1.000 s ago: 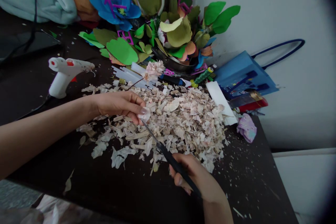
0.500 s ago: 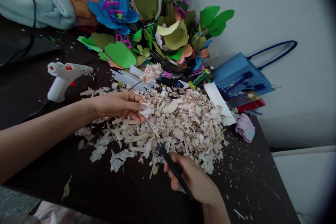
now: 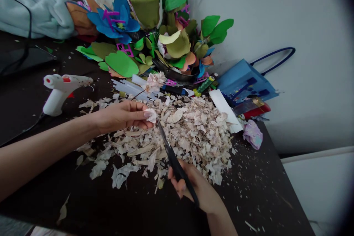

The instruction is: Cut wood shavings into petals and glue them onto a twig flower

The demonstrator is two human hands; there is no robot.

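Between the thumb and fingers of my left hand [image 3: 124,117] is a small pale petal [image 3: 151,115], pinched over the heap. My right hand [image 3: 190,184] grips black-handled scissors [image 3: 174,159], whose blades point up and away toward the petal. The blade tips are at the petal's lower right edge; whether they touch it I cannot tell. Below both hands spreads a broad heap of dry, pale petal scraps [image 3: 190,132]. Just beyond my left hand, a pale pink flower [image 3: 155,82] on a thin stem rests by the glue sticks [image 3: 129,89].
A white glue gun [image 3: 62,90] lies at the left on the dark table [image 3: 116,206]. Colourful felt-like flowers and leaves [image 3: 121,62] crowd the back. To the right are a green thread spool [image 3: 206,84], a white strip [image 3: 225,108], a blue bag [image 3: 243,81] and a crumpled purple wad [image 3: 253,134].
The scissors have come up to the petal's edge, and the petal is turned flatter to view. The whole scene has shifted slightly left in the view.
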